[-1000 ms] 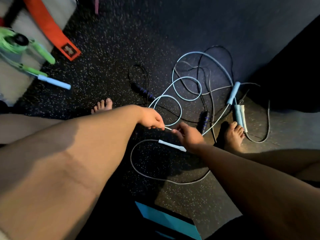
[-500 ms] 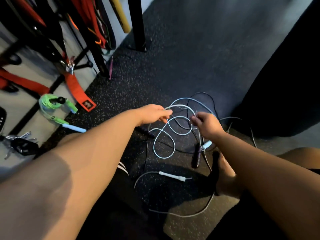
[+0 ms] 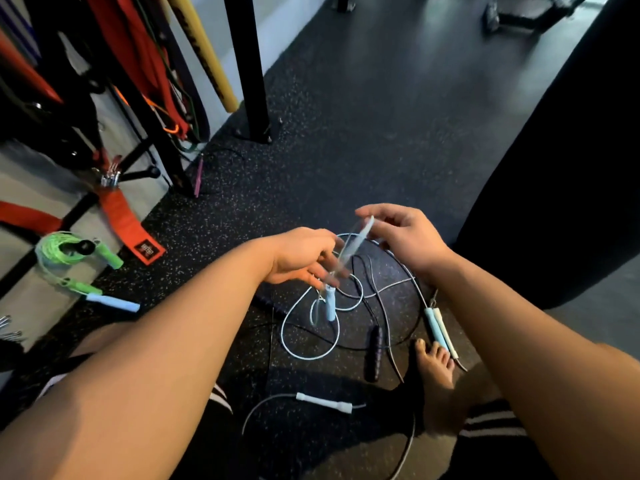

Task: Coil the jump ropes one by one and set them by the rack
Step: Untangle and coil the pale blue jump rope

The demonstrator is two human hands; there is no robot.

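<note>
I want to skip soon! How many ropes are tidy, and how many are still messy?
One looks done: the green rope sits coiled by the rack. In hand: the left hand and right hand hold a loop of light blue rope, its handle dangling. Left: the tangle on the floor, including a black handle and a white handle.

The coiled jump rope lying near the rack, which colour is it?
Bright green, cord and handles alike: the coiled jump rope shows clearly at the left in the head view.

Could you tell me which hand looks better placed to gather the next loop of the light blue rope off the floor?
Probably the left hand: it hangs right above the light blue rope loops, its handle dangling beneath. The right hand sits higher, pinching the strand.
</note>
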